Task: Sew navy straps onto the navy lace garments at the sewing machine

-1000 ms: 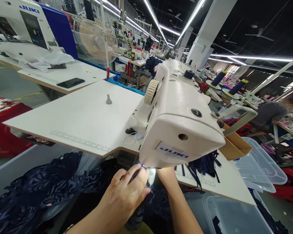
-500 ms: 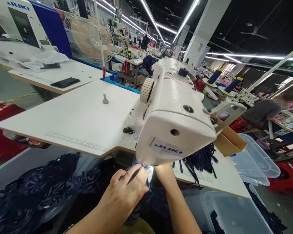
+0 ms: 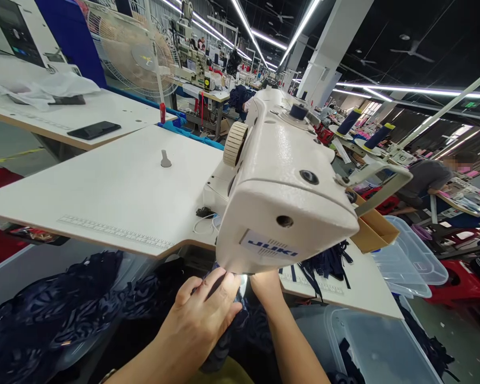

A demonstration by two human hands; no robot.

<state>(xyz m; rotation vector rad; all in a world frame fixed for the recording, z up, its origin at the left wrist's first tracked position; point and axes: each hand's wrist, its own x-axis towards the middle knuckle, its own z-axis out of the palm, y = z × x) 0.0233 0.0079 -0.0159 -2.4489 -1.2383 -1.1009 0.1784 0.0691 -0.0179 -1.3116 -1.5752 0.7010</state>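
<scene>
A white JUKI sewing machine (image 3: 288, 213) fills the middle of the view, its head hiding the needle area. Just below the head, my left hand (image 3: 208, 309) is closed on a piece of navy patterned fabric (image 3: 219, 352), fingers pointing up under the machine. The fabric hangs down toward my lap. My right hand (image 3: 265, 287) reaches in beneath the right side of the head; its fingers are hidden behind the machine. A bright light shines on the cloth between the two hands.
Navy fabric (image 3: 20, 325) is heaped in a bin at the left. Dark strips (image 3: 328, 269) lie on the table, right of the machine. A cardboard box (image 3: 374, 229) and clear plastic bins (image 3: 384, 341) stand at the right. A phone (image 3: 94, 130) lies on the left table; a person (image 3: 420, 184) sits farther off.
The view has shifted slightly, so the tables and background appear farther left. Both hands keep their places under the machine head, with little visible movement.
</scene>
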